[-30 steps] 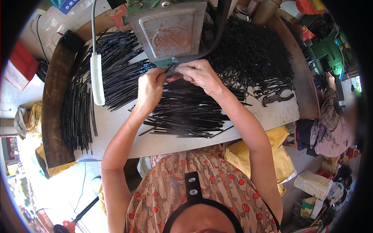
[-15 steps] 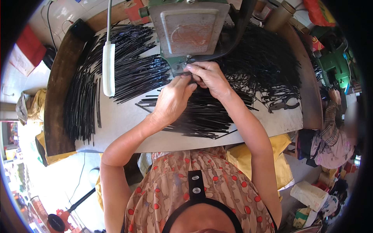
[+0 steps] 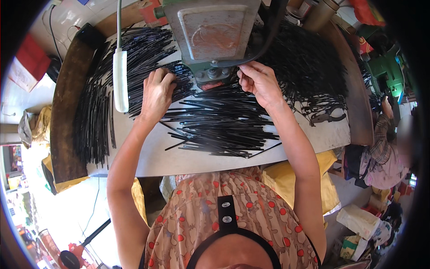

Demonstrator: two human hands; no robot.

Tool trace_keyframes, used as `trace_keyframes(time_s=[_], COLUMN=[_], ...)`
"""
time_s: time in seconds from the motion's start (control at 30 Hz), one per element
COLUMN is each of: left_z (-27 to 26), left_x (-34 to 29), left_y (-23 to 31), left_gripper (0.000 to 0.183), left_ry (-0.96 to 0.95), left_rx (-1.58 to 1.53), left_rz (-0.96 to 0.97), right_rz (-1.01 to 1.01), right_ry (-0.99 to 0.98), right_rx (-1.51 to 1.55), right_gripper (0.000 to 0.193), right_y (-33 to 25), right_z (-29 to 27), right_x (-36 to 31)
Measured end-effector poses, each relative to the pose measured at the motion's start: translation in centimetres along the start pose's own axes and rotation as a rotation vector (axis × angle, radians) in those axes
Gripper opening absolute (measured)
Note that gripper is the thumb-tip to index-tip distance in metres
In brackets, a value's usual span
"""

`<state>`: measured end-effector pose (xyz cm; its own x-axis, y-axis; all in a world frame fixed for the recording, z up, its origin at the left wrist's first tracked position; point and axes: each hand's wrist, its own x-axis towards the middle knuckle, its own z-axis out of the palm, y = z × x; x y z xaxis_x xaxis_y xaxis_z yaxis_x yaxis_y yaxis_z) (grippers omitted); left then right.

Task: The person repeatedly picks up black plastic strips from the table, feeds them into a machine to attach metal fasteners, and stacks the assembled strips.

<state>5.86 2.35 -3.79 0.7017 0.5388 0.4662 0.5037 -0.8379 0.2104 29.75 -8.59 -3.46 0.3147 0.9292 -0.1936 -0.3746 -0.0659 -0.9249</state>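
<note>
White sack [image 3: 358, 220], small green-yellow packet [image 3: 350, 247] (floor, lower right); red box [image 3: 27, 56] upper left.

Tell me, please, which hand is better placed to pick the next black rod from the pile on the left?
The left hand, I'd judge: it rests on the black rods piled left of the machine, while the right hand is up at the machine's foot, pinching a piece there.

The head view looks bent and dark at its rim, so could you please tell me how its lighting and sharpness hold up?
Head view: fisheye bends the table edge; black vignette rings the frame; daylight blows out the lower-left floor; left hand, right hand and black rods are sharp; the seated person at right is blurred.
</note>
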Motion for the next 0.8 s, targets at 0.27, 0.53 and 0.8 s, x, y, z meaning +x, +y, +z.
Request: trace_keyframes(time_s=[0.27,0.53,0.8], left_z=[-0.6,-0.6,-0.4], left_x=[0.4,1.5,1.8], left_y=[3.5,4.8,5.2], left_gripper=[0.016,0.029,0.025], left_ry=[-0.032,-0.079,-0.112], left_rx=[-0.056,-0.066,-0.179], left_rz=[0.145,0.18,-0.035], right_rz=[-0.051,-0.096,-0.071], right_ry=[0.047,0.103,0.122], right_rx=[0.235,0.338,0.317], right_gripper=[0.01,0.009,0.009], right_y=[0.5,1.0,1.3], right_z=[1.5,2.9,2.6], right_x=[-0.6,-0.6,-0.7])
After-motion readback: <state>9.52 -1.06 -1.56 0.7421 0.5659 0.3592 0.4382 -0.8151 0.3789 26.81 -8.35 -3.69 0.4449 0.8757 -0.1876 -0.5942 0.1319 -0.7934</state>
